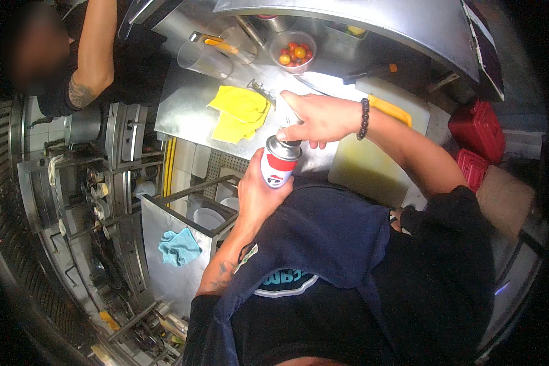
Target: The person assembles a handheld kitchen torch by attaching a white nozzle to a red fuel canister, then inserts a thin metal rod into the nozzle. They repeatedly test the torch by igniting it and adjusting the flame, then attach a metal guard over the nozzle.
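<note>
In front of my chest is a white and red gas canister [280, 163] with a silver domed top, tilted a little. My left hand [256, 192] is closed around its body from below. Over its top, my right hand [326, 119] grips a white fitting [285, 114], thumb down by the neck. The fingers hide most of that fitting, so its exact kind does not show. It meets the canister at a dark collar. A yellow cloth [241, 114] lies on the steel counter [186, 113] just left of my hands.
Beyond my hands stand clear plastic jugs [204, 59] and a bowl of cherry tomatoes [294, 52]. A knife [369, 73] lies by the cutting board [372, 161] at right. A blue cloth [180, 246] hangs on a steel unit. Another person's arm [96, 52] is at upper left.
</note>
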`<state>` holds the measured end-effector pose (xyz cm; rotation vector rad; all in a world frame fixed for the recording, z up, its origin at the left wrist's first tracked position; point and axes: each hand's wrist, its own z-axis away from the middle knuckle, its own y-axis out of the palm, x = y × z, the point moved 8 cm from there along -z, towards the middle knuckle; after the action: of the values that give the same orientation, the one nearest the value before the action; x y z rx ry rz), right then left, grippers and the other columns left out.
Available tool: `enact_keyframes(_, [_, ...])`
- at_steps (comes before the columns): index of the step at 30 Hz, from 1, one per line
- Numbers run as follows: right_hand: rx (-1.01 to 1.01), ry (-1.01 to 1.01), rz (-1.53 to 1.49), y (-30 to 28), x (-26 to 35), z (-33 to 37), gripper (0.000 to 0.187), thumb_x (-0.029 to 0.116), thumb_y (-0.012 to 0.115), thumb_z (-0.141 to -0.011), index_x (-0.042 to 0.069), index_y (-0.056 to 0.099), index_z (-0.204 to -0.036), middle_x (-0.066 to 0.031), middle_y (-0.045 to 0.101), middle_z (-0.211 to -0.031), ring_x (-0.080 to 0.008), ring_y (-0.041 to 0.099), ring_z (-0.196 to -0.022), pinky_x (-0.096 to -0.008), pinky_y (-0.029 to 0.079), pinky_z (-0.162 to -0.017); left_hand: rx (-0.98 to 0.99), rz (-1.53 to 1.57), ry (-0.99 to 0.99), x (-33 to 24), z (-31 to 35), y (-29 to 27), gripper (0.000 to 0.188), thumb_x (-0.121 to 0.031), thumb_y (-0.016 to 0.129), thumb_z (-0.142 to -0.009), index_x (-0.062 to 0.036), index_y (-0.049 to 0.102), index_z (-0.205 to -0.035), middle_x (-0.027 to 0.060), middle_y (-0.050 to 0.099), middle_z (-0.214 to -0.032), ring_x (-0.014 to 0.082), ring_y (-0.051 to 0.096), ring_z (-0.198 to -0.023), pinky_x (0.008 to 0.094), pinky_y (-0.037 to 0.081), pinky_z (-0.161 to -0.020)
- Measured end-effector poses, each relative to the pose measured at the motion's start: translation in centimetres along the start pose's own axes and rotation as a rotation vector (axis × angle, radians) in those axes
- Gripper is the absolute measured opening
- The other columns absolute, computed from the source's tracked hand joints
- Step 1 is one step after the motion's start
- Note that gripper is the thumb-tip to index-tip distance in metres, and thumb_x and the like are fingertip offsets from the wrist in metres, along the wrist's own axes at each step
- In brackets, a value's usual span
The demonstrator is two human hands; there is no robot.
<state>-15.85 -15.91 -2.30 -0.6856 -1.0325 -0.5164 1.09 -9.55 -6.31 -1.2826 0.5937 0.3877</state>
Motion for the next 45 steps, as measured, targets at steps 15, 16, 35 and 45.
enact_keyframes(15, [-0.597, -0.174, 0.087, -0.6, -0.3, -2.5, 0.038, 0.036, 0.065, -0.094, -0.002, 0.062, -0.089, -0.0168, 0.064, -0.07, -0.023, 0.061, -0.057, -0.0347, 0.048, -0.055, -0.085, 0.565, -0.059, 4.3, -2.1, 3.1, 0.085, -0.024, 0.087, -0.07, -0.0017, 0.04, -0.137, 0.019, 0.066, -0.115, 0.0277, 0.067, -0.103, 0.0403, 0.052, -0.089])
enact_keyframes(16, [-0.631, -0.157, 0.136, -0.5, 0.6, -2.1, 0.042, 0.038, 0.065, -0.093, -0.003, 0.062, -0.084, -0.02, 0.062, -0.067, -0.0295, 0.062, -0.057, -0.0384, 0.047, -0.055, -0.103, 0.551, -0.065, 4.5, -1.8, 2.8, 0.085, -0.025, 0.087, -0.07, -0.0013, 0.04, -0.137, 0.0193, 0.066, -0.114, 0.028, 0.067, -0.103, 0.0404, 0.052, -0.089])
enact_keyframes(35, [-0.182, -0.696, 0.148, 16.9, 17.2, -9.2, 0.027, 0.022, 0.065, -0.093, -0.001, 0.054, -0.086, -0.0193, 0.059, -0.079, -0.0337, 0.057, -0.067, -0.0391, 0.045, -0.06, -0.84, 0.814, -0.277, 10.9, 12.9, -6.6, 0.074, -0.019, 0.085, -0.073, -0.0037, 0.042, -0.13, 0.014, 0.066, -0.111, 0.0226, 0.067, -0.098, 0.0381, 0.053, -0.086])
enact_keyframes(45, [0.167, -0.367, 0.092, 27.4, 15.6, -11.4, 0.023, 0.017, 0.071, -0.091, -0.003, 0.064, -0.1, -0.0041, 0.064, -0.079, -0.0067, 0.058, -0.068, -0.0238, 0.046, -0.062, -0.92, 0.824, -0.42, 15.1, 22.8, -7.0, 0.069, -0.016, 0.085, -0.074, -0.0056, 0.044, -0.129, 0.0096, 0.064, -0.109, 0.0183, 0.064, -0.097, 0.0355, 0.052, -0.086])
